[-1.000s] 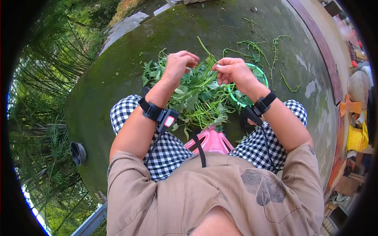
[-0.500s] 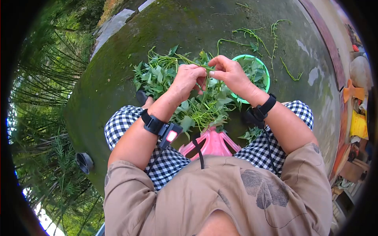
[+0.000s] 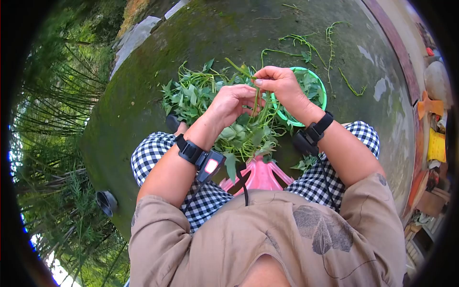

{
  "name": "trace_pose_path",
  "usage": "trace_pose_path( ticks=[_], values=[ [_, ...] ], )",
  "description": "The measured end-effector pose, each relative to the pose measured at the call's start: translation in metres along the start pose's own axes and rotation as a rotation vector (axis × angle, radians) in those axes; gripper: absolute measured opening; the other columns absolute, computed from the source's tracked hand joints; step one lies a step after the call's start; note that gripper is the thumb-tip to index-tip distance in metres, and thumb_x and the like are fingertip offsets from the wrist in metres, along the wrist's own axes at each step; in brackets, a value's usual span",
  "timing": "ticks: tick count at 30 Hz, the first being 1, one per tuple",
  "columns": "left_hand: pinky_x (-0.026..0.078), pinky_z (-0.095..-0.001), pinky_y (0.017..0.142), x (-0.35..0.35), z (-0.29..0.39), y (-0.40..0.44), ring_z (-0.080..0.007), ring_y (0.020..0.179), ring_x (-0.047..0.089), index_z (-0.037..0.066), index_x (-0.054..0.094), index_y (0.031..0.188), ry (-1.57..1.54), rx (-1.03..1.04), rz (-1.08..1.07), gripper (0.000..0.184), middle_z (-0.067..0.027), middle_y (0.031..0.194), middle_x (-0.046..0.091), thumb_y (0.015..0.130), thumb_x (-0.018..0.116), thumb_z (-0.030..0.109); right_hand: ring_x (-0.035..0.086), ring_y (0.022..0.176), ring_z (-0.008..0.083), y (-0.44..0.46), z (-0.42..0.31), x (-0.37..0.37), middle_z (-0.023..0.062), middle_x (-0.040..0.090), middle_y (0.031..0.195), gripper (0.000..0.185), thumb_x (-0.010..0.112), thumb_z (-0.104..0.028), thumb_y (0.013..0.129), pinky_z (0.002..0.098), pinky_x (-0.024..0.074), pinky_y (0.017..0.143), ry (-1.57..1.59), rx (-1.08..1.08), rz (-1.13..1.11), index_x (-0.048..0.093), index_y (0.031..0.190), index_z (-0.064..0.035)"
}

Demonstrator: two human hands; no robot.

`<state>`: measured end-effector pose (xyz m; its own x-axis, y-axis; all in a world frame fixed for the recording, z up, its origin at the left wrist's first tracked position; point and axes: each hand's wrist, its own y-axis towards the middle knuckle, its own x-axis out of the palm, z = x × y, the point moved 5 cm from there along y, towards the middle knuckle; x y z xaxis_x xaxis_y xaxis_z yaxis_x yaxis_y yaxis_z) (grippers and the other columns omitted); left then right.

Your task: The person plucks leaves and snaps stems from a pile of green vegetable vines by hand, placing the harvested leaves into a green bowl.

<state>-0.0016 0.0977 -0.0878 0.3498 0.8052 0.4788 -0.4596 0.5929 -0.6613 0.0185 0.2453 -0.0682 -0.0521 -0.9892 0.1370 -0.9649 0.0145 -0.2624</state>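
Observation:
My right hand point(image 3: 281, 87) pinches a green vine stem point(image 3: 240, 70) between thumb and fingertips. The stem's thick end points up and to the left. My left hand point(image 3: 233, 103), just lower and to the left, has its fingers curled round hanging stalks of the same vine; the fingertips are partly hidden. Beneath both hands is a heap of leafy greens point(image 3: 191, 93), which look like sweet potato vines. A green-rimmed basket point(image 3: 325, 91) with leaves in it stands beside my right hand, its near-left side covered by that hand.
Stripped stems point(image 3: 330, 45) lie on the mossy concrete floor point(image 3: 138, 91) beyond the basket. A pink plastic stool point(image 3: 258, 174) is between my knees. A dark pot point(image 3: 106, 203) sits at the left edge by the plants. Household items, including a yellow bag point(image 3: 436, 146), line the right.
My left hand has slid a little down, away from the stem's upper part. My right hand now grips that part alone, and the thick end has tipped more upright.

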Motion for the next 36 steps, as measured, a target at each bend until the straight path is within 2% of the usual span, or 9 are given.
trace_pose_path(
  ticks=[8, 11, 17, 20, 24, 27, 28, 32, 36],
  values=[
    [0.048, -0.0282, 0.058, 0.004, -0.01, 0.005, -0.0188, 0.077, 0.065, -0.003, 0.059, 0.107, -0.178, -0.05, -0.368, 0.019, -0.0126, 0.093, 0.066, 0.094, 0.053, 0.009, 0.058, 0.075, 0.0078, -0.002, 0.005, -0.008, 0.0011, 0.066, 0.086, 0.016, 0.065, -0.01, 0.086, 0.0247, 0.0472, 0.072, 0.108, 0.048, -0.115, 0.067, 0.099, -0.0012],
    [0.044, -0.0248, 0.052, 0.009, -0.018, 0.002, -0.0157, 0.068, 0.061, 0.0, 0.058, 0.107, -0.298, -0.13, -0.233, 0.019, -0.011, 0.087, 0.064, 0.094, 0.054, 0.014, 0.059, 0.077, 0.0077, -0.006, -0.001, -0.01, 0.0009, 0.066, 0.087, 0.016, 0.065, -0.01, 0.086, 0.0246, 0.0467, 0.075, 0.074, 0.019, -0.126, 0.067, 0.1, -0.0017],
    [0.042, -0.0274, 0.051, 0.009, -0.017, 0.005, -0.0172, 0.062, 0.057, 0.004, 0.058, 0.089, -0.306, -0.121, -0.545, 0.015, -0.0076, 0.077, 0.06, 0.09, 0.053, 0.018, 0.06, 0.076, 0.01, -0.008, -0.011, -0.008, 0.0033, 0.067, 0.083, 0.018, 0.067, -0.012, 0.084, 0.0264, 0.0481, 0.072, -0.129, -0.094, -0.142, 0.067, 0.096, 0.0009],
    [0.045, -0.0312, 0.056, -0.003, -0.021, 0.007, -0.0207, 0.064, 0.059, 0.004, 0.059, 0.086, -0.079, -0.033, -0.154, 0.017, -0.008, 0.076, 0.06, 0.089, 0.053, 0.02, 0.061, 0.073, 0.0111, -0.015, -0.016, 0.001, 0.0074, 0.066, 0.078, 0.019, 0.067, -0.012, 0.081, 0.0284, 0.0485, 0.068, -0.247, -0.148, -0.113, 0.066, 0.093, 0.0031],
    [0.049, -0.0331, 0.059, 0.006, -0.022, 0.001, -0.0252, 0.066, 0.064, 0.001, 0.06, 0.088, -0.091, -0.024, 0.005, 0.015, -0.013, 0.075, 0.063, 0.087, 0.055, 0.015, 0.062, 0.069, 0.016, -0.013, -0.022, -0.001, 0.0114, 0.066, 0.074, 0.02, 0.068, -0.013, 0.077, 0.031, 0.0485, 0.065, -0.366, -0.208, -0.021, 0.065, 0.089, 0.0035],
    [0.051, -0.0343, 0.064, 0.015, -0.016, -0.005, -0.0231, 0.064, 0.061, 0.002, 0.058, 0.093, -0.09, -0.025, -0.191, 0.017, -0.0085, 0.074, 0.06, 0.092, 0.052, 0.018, 0.064, 0.069, 0.0224, -0.003, -0.011, -0.017, 0.0138, 0.067, 0.076, 0.023, 0.069, -0.016, 0.076, 0.0344, 0.049, 0.065, -0.486, -0.137, 0.045, 0.066, 0.089, 0.0021],
    [0.048, -0.0301, 0.057, 0.014, -0.016, -0.008, -0.0169, 0.059, 0.056, 0.0, 0.057, 0.1, -0.122, -0.085, -0.182, 0.018, -0.0055, 0.071, 0.056, 0.092, 0.052, 0.016, 0.064, 0.07, 0.023, -0.003, -0.008, -0.018, 0.0141, 0.067, 0.076, 0.024, 0.069, -0.017, 0.075, 0.0349, 0.0491, 0.065, -0.512, -0.101, 0.052, 0.066, 0.089, 0.0019],
    [0.032, -0.0226, 0.041, 0.006, -0.01, -0.009, -0.0077, 0.049, 0.042, -0.001, 0.061, 0.092, 0.288, -0.065, -0.069, 0.018, -0.0003, 0.064, 0.05, 0.09, 0.053, 0.014, 0.065, 0.071, 0.025, -0.002, 0.01, -0.018, 0.0147, 0.067, 0.077, 0.024, 0.069, -0.018, 0.075, 0.0365, 0.049, 0.065, -0.62, -0.085, 0.051, 0.066, 0.088, 0.0015],
    [0.028, -0.0222, 0.039, 0.001, -0.007, -0.008, -0.0074, 0.046, 0.039, 0.002, 0.06, 0.081, 0.367, 0.004, -0.017, 0.017, 0.0013, 0.061, 0.047, 0.088, 0.054, 0.015, 0.061, 0.066, 0.0195, -0.004, 0.008, -0.011, 0.0112, 0.064, 0.073, 0.021, 0.069, -0.016, 0.075, 0.0342, 0.0483, 0.062, -0.493, -0.081, 0.047, 0.064, 0.087, 0.0016]
  ],
)
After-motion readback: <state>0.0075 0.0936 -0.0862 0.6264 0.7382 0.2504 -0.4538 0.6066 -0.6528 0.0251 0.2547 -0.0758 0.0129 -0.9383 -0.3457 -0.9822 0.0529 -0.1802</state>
